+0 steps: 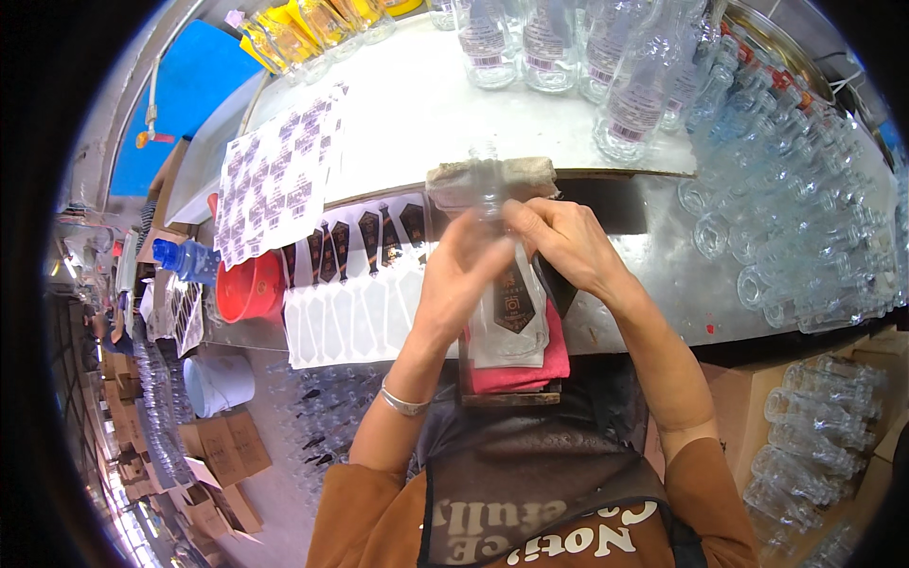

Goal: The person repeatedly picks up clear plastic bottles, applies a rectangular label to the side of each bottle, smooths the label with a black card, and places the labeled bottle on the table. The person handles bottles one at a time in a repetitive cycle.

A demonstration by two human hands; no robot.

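Note:
A clear glass bottle (486, 180) lies before me, its blurred neck pointing away over a rolled beige cloth (445, 184). On its body is a dark, tie-shaped label (512, 301) with orange print. My right hand (571, 243) is closed at the neck and shoulder, thumb and fingers pressed together at the label's upper end. Across from it, my left hand (462, 273) is at the bottle's left side, its fingers smeared by motion. White and pink cloths (516, 374) lie under the bottle. Left of it are label sheets (352, 312), one strip bearing dark tie-shaped labels.
A sheet of purple-printed labels (279, 175) overhangs the white board (398, 104). Labelled bottles (632, 109) stand at the board's far right. Many clear bottles (786, 227) crowd the metal table's right side. A red tub (248, 289) sits left; boxed bottles (819, 417) are lower right.

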